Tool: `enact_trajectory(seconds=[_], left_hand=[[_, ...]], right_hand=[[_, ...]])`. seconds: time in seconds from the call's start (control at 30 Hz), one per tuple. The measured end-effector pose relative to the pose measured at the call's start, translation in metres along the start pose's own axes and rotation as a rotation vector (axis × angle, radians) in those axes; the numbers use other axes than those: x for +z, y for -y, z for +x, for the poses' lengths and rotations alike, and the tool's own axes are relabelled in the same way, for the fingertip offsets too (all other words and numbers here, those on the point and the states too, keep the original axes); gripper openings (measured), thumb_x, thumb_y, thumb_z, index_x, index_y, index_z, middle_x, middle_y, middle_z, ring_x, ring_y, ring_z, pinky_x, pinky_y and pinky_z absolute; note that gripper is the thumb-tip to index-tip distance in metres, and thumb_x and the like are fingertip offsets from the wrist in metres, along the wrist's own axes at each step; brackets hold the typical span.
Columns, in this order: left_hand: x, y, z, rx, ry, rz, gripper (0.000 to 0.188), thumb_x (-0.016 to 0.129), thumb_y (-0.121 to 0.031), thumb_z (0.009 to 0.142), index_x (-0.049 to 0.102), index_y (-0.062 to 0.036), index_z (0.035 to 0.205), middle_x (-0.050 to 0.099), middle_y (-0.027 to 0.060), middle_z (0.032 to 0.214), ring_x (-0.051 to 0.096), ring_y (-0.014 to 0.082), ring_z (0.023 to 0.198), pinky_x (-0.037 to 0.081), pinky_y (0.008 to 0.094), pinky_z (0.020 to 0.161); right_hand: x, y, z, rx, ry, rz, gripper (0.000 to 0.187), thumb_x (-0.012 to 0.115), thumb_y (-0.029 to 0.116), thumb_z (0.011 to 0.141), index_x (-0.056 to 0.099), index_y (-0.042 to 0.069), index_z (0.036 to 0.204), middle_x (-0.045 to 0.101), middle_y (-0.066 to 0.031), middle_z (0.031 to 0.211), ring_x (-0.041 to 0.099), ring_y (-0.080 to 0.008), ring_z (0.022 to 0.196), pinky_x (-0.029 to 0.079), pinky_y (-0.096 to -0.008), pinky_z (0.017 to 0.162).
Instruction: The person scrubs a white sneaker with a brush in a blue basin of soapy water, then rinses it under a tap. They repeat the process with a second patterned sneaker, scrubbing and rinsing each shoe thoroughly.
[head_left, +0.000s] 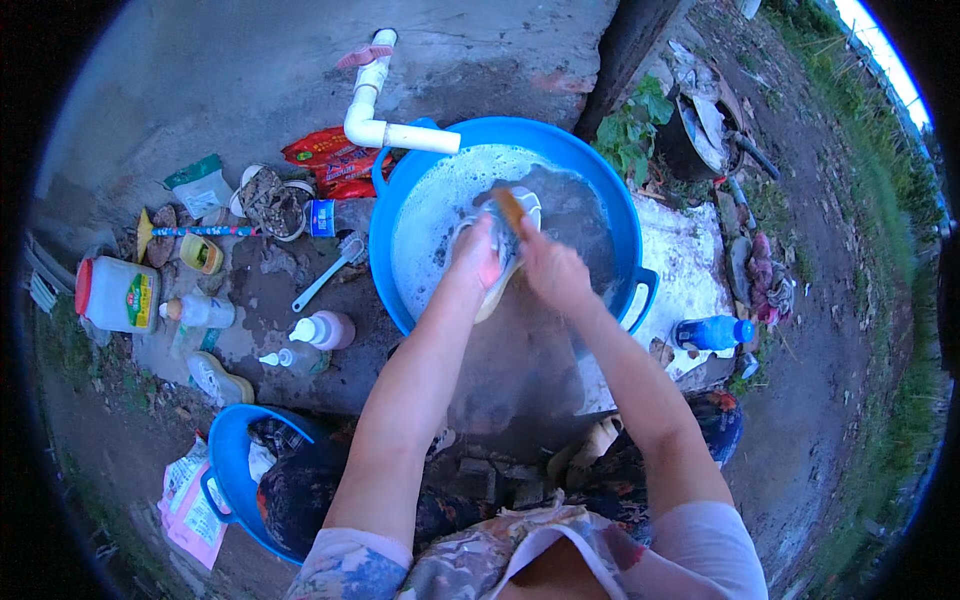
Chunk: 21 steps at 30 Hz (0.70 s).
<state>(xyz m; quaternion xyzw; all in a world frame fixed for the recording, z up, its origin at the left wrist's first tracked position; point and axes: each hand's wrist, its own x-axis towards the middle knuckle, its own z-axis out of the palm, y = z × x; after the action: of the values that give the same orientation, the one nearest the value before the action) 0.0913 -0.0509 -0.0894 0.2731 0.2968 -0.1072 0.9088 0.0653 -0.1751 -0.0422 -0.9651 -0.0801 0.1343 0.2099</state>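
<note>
much of the shoe (494,294) is covered by the left hand (478,252) and the brush (510,212), whose bristles are hidden from view; the bottom of the blue tub (622,210) is veiled by white suds (428,205) and cloudy water (580,215). the shoe, pale with a yellowish sole edge, is gripped over the tub by the left fingers, partly blurred, while the brown-backed brush is clasped by the right hand (555,272).
</note>
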Motion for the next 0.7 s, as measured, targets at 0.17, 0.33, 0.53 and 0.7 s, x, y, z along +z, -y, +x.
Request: enact_trajectory(seconds=[0.17,0.33,0.53,0.7], left_hand=[[-0.001,0.011,0.015,0.032,0.051,-0.038,0.038,0.042,-0.029,0.096,0.048,-0.0011,0.121,0.056,0.0139,0.117,0.057,0.0261,0.103,0.045,0.0401,0.090],[-0.007,-0.004,0.006,-0.036,-0.075,-0.188,0.042,0.036,-0.035,0.098,0.047,-0.0010,0.120,0.057,0.0129,0.116,0.055,0.0258,0.107,0.044,0.0404,0.092],[0.016,0.004,-0.002,-0.004,0.011,-0.065,0.044,0.033,-0.035,0.099,0.046,0.0003,0.122,0.055,0.0138,0.120,0.055,0.0270,0.108,0.042,0.0396,0.096],[-0.004,-0.005,0.005,-0.073,-0.087,-0.144,0.045,0.031,-0.036,0.099,0.046,-0.0002,0.123,0.054,0.0142,0.122,0.056,0.0275,0.106,0.043,0.0396,0.095]], right_hand=[[0.022,-0.019,0.054,0.016,-0.221,-0.041,0.046,0.044,0.029,0.090,0.038,0.017,0.134,0.063,-0.0245,0.087,0.063,-0.0413,0.078,0.050,-0.0520,0.071],[0.011,0.007,-0.011,-0.083,-0.045,0.053,0.044,0.046,0.026,0.090,0.043,0.019,0.133,0.063,-0.0258,0.087,0.061,-0.0442,0.079,0.048,-0.0514,0.076],[0.011,-0.020,0.052,0.094,-0.159,-0.052,0.046,0.046,0.027,0.091,0.039,0.018,0.135,0.063,-0.0258,0.088,0.061,-0.0440,0.081,0.047,-0.0509,0.077],[0.006,0.002,-0.014,-0.126,0.000,0.096,0.046,0.046,0.027,0.091,0.039,0.017,0.135,0.062,-0.0266,0.087,0.060,-0.0450,0.081,0.046,-0.0514,0.078]])
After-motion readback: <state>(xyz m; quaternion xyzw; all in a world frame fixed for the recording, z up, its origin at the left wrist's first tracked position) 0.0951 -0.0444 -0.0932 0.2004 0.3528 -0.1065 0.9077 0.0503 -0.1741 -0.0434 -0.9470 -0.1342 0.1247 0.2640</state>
